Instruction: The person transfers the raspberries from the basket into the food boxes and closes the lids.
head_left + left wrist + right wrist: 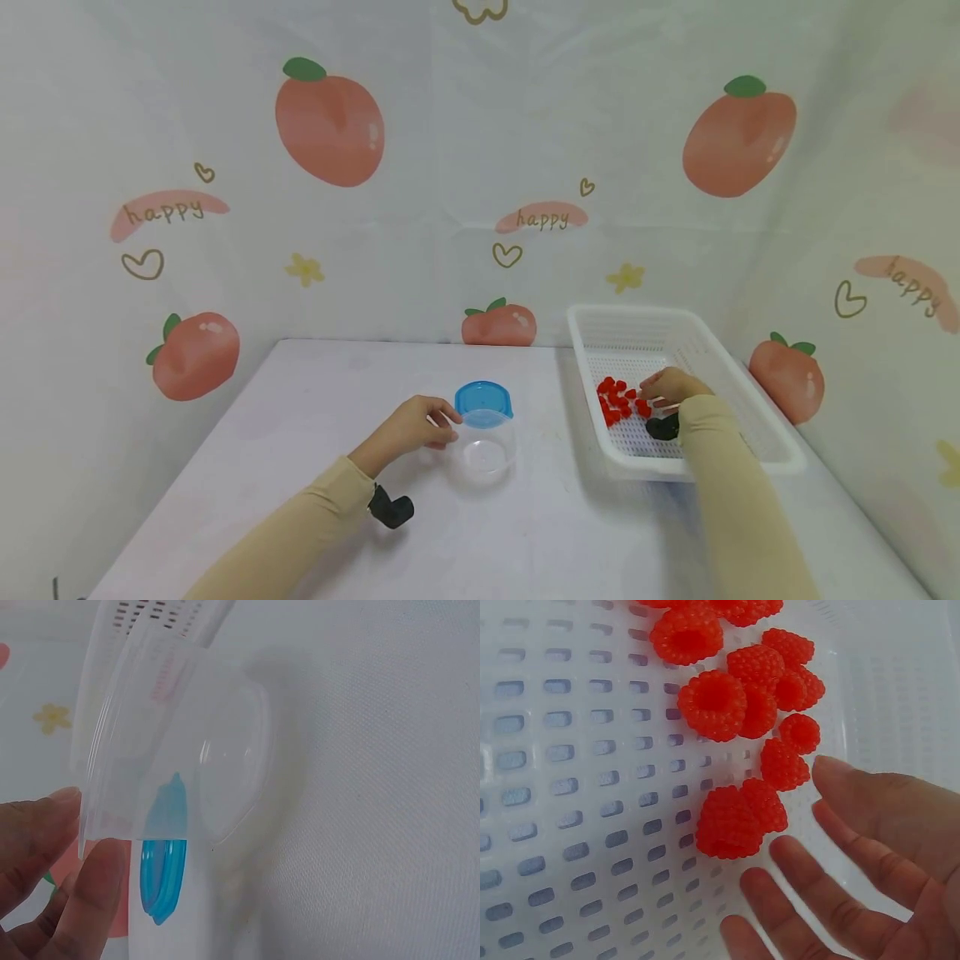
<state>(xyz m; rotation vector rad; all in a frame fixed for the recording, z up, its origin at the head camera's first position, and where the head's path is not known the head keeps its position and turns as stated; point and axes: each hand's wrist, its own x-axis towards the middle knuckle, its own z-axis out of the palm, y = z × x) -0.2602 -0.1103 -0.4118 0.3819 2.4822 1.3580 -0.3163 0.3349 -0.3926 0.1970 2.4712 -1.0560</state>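
My left hand (pixel 415 425) pinches the rim of a clear plastic bowl (pixel 232 742) between thumb and fingers. Just behind the bowl lies a blue lid (pixel 482 394), partly seen through the clear wall in the left wrist view. Over on the right, my right hand (pixel 673 385) is inside a white perforated basket (pixel 630 312), its fingers spread and holding nothing. Several red raspberries (pixel 727 825) lie on the basket floor in a loose group, right at the fingertips (pixel 786 851) of that hand.
Black wrist-worn devices (pixel 393 508) show below each hand in the head view. The white table (pixel 337 367) meets a fruit-printed curtain (pixel 420 250) at its back edge. The basket's raised walls surround the right hand.
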